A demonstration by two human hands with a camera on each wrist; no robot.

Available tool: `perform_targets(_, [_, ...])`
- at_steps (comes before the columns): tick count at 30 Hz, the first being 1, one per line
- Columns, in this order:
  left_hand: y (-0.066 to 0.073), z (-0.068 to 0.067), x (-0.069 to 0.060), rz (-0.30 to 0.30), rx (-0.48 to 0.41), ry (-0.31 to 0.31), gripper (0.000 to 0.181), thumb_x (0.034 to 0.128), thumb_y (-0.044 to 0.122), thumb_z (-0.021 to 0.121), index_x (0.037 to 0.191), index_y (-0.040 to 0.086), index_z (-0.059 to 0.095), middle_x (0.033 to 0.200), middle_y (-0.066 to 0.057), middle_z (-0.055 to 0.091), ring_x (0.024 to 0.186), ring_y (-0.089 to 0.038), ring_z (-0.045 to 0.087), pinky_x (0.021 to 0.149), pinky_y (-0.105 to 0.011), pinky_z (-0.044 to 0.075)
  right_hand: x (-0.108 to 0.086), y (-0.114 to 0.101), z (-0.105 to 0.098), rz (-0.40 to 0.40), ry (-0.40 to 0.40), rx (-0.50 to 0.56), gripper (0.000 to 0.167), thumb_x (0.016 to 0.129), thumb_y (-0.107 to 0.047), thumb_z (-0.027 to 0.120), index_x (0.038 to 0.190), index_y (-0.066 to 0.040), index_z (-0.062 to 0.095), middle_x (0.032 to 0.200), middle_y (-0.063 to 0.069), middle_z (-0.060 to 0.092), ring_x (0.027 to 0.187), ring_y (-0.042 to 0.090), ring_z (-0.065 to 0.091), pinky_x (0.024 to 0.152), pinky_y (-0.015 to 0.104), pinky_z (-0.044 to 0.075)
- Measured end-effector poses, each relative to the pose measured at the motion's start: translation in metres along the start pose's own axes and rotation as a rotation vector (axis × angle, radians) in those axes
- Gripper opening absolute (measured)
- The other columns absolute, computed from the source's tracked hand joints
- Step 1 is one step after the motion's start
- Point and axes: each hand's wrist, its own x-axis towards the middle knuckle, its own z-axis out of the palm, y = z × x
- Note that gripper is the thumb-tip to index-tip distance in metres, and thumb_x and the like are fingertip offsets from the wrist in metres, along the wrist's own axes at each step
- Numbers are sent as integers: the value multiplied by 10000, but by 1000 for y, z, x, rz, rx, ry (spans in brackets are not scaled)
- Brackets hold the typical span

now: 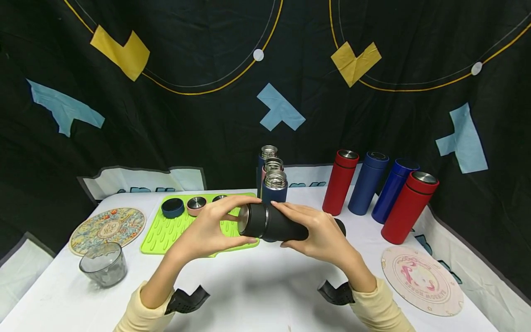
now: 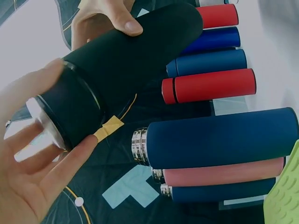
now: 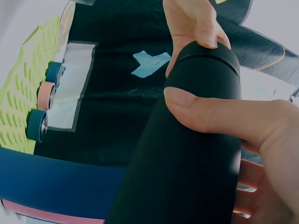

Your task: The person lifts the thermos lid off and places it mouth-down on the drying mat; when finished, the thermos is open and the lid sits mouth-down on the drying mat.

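A black thermos (image 1: 286,226) is held sideways in the air, its lid (image 1: 255,220) towards the left. My left hand (image 1: 205,228) grips the lid, with thumb and fingers on opposite sides of it, and the lid's shiny metal end (image 2: 46,119) shows in the left wrist view. Around the thermos body my right hand (image 1: 321,230) is wrapped; in the right wrist view its thumb lies across the black surface (image 3: 187,154). A thin groove separates lid and body. Behind the thermos, a dark blue lidless flask (image 1: 274,186) stands upright, partly covered by it.
Lidless pink (image 2: 224,177) and blue flasks stand behind the front one. Loose lids (image 1: 173,208) lie on a green mat (image 1: 155,242) at left, near a glass (image 1: 105,267) and patterned round mat (image 1: 109,228). Red (image 1: 410,207) and blue thermoses (image 1: 368,184) and a pink round mat (image 1: 421,281) are at right.
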Motion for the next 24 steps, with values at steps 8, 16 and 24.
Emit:
perform_targets(8, [2,1,-1,-170,-16,59,686,693,294,882,1294,158,580,1168,22,643,941,-134,659,736,-236,564,1,-3,3,-23,51,-144,853,642,-217,913,1402,-244,526,1283,56,616,1148,235,601,915,415,517])
perform_targets(16, [-1,3,0,-137,-45,20,742,692,350,872,1338,198,541,1286,49,578,1060,-138,610,812,-255,549,1,-3,0,-1,36,-113,847,647,-209,910,1401,-241,527,1290,60,612,1154,241,597,915,417,516])
perform_targets(24, [-2,3,1,-34,-61,8,735,672,193,895,1324,216,558,1328,46,547,1189,-162,539,818,-275,550,0,-1,-1,11,14,-46,848,640,-203,914,1397,-225,532,1282,68,617,1134,253,607,879,429,536])
